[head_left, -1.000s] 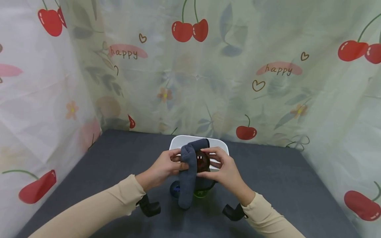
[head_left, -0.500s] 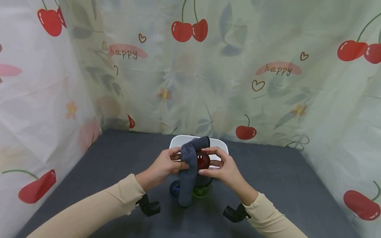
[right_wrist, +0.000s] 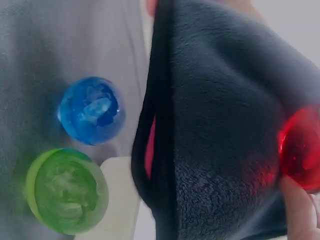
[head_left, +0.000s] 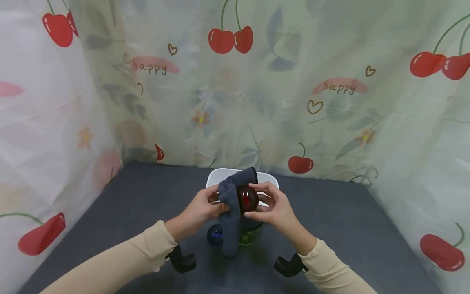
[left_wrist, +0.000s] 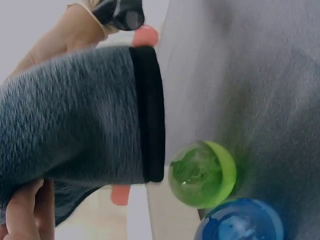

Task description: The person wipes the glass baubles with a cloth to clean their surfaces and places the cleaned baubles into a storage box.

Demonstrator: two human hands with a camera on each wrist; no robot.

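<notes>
My left hand [head_left: 198, 210] grips a dark grey-blue cloth [head_left: 230, 220] with a black edge, which hangs down in front of it. Between the thumb and fingers of my right hand [head_left: 278, 204] is a clear red ball [head_left: 248, 199], held up against the cloth. In the right wrist view the red ball [right_wrist: 302, 150] meets the cloth [right_wrist: 225, 135] at the right edge. Below the hands, a clear blue ball [head_left: 215, 235] and a clear green ball [head_left: 247, 237] sit on the table, the green one partly behind the cloth.
Behind the hands stands a white tray [head_left: 216, 176], partly hidden by the cloth. A dark grey cover lies over the table [head_left: 158, 192]. Cherry-printed curtains [head_left: 238, 102] rise at the back and on both sides.
Both hands keep their holds in about the same place. The cloth and red ball shift slightly against each other, and the ball looks darker than half a second ago. The head view has shifted a little.
</notes>
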